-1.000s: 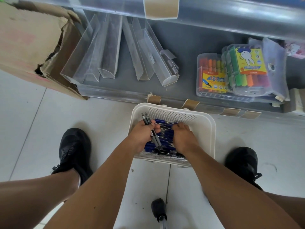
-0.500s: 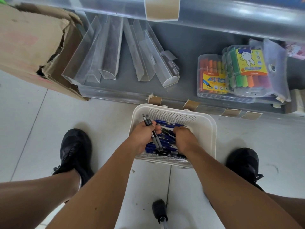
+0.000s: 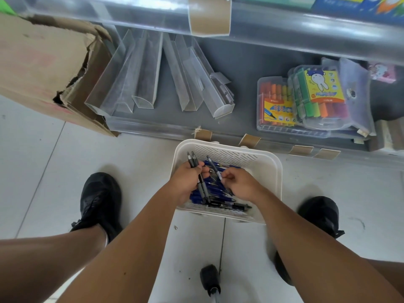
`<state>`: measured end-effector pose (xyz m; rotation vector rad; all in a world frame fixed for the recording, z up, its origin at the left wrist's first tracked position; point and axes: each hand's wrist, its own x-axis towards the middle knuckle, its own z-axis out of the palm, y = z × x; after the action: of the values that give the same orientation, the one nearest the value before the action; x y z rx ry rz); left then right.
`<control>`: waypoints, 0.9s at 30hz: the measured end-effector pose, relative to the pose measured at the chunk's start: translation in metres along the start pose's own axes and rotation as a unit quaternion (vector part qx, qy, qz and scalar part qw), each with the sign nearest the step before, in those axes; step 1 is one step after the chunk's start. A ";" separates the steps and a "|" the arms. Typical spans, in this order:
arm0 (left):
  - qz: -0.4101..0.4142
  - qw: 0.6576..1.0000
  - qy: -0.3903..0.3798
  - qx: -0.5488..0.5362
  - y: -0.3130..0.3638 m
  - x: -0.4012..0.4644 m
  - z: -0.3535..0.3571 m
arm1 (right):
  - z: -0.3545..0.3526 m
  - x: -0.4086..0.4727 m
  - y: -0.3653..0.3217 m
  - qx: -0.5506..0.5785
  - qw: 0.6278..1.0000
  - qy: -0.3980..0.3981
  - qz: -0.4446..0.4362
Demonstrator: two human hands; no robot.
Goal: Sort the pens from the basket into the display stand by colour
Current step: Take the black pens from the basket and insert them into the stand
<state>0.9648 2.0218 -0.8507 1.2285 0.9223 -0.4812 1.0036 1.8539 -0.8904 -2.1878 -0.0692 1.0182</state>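
A white slotted basket (image 3: pixel 269 169) stands on the floor between my feet, holding several blue and black pens (image 3: pixel 215 194). My left hand (image 3: pixel 185 181) grips two black pens (image 3: pixel 193 159) whose tips stick up past my knuckles. My right hand (image 3: pixel 239 183) pinches a single pen (image 3: pixel 213 166) and holds it tilted above the pile. Clear plastic display troughs (image 3: pixel 144 71) lie empty on the grey bottom shelf beyond the basket.
A torn cardboard box (image 3: pixel 43 68) sits at the left beside the shelf. Boxes of coloured markers (image 3: pixel 306 101) lie on the shelf's right side. My black shoes (image 3: pixel 99 200) flank the basket. A black stool foot (image 3: pixel 209 278) stands on the tiles near me.
My right hand has lifted out of the pile with one pen pinched and tilted upward. My left hand keeps its two black pens and has barely moved.
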 end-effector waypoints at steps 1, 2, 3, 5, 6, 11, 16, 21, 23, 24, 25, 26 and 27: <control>0.003 1.000 -0.001 0.004 -0.001 0.001 0.000 | -0.002 -0.002 -0.006 0.024 1.000 -0.014 -0.004; 0.006 1.000 -0.008 0.005 -0.001 0.001 0.000 | -0.002 -0.003 -0.012 0.045 0.999 -0.024 -0.009; 0.010 1.000 -0.018 0.006 -0.001 0.000 0.000 | -0.003 -0.004 -0.017 0.058 0.998 -0.031 -0.013; 0.014 0.999 -0.036 -0.002 0.000 -0.002 -0.001 | -0.001 -0.006 -0.027 0.081 0.996 -0.037 -0.028; 0.016 0.999 -0.042 -0.012 0.000 -0.003 -0.001 | 0.000 -0.007 -0.031 0.090 0.994 -0.037 -0.039; 0.034 0.994 -0.090 -0.045 -0.002 -0.005 -0.007 | -0.001 -0.008 -0.041 0.081 0.992 -0.029 -0.087; 0.052 0.996 -0.072 -0.022 -0.004 -0.004 -0.007 | -0.004 -0.013 -0.050 0.038 0.991 -0.061 -0.114; 0.051 0.997 -0.043 -0.034 0.003 -0.005 -0.006 | -0.014 -0.014 -0.045 0.010 0.998 -0.033 -0.049; 0.046 0.998 -0.040 -0.033 0.004 -0.005 -0.005 | -0.013 -0.012 -0.030 -0.077 0.997 -0.010 -0.028; 0.043 0.998 -0.039 -0.036 0.004 -0.005 -0.004 | -0.011 -0.011 -0.021 -0.123 0.992 -0.021 -0.015; 0.040 0.998 -0.038 -0.041 0.004 -0.005 -0.004 | -0.007 -0.012 -0.013 -0.166 0.985 -0.040 -0.001; 0.037 0.998 -0.036 -0.044 0.004 -0.005 -0.005 | -0.003 -0.013 -0.004 -0.197 0.979 -0.057 0.015; 0.036 0.998 -0.036 -0.048 0.003 -0.004 -0.005 | 0.000 -0.015 0.003 -0.219 0.973 -0.067 0.031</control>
<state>0.9632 2.0270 -0.8456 1.1457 0.8274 -0.4165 0.9931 1.8463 -0.8830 -2.5223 -0.3162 1.2815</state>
